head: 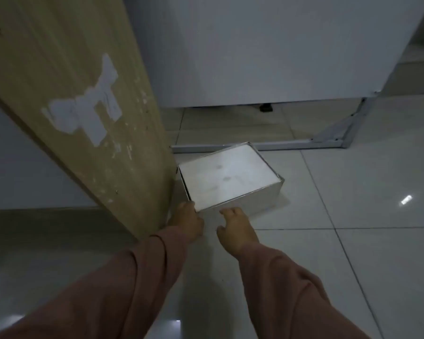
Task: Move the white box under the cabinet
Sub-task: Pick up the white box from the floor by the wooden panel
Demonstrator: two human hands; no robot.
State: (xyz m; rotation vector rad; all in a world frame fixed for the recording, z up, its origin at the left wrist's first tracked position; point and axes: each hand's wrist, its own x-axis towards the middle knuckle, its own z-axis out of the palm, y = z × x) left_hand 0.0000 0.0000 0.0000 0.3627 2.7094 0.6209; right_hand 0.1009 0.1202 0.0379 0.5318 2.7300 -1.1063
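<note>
A flat white box (227, 176) lies on the tiled floor, turned at an angle, its far corner over the metal base rail (291, 144) of the white cabinet (267, 50). My left hand (186, 221) touches the box's near left corner beside the wooden post. My right hand (234, 228) has its fingertips against the box's near side, fingers spread. Neither hand wraps around the box. Both arms wear pinkish-brown sleeves.
A tall wooden post (83, 106) with torn white sticker remains stands close on the left, touching the box's left edge. A gap shows under the cabinet, with a small black foot (266, 107). Glossy grey floor tiles (353, 216) stretch to the right.
</note>
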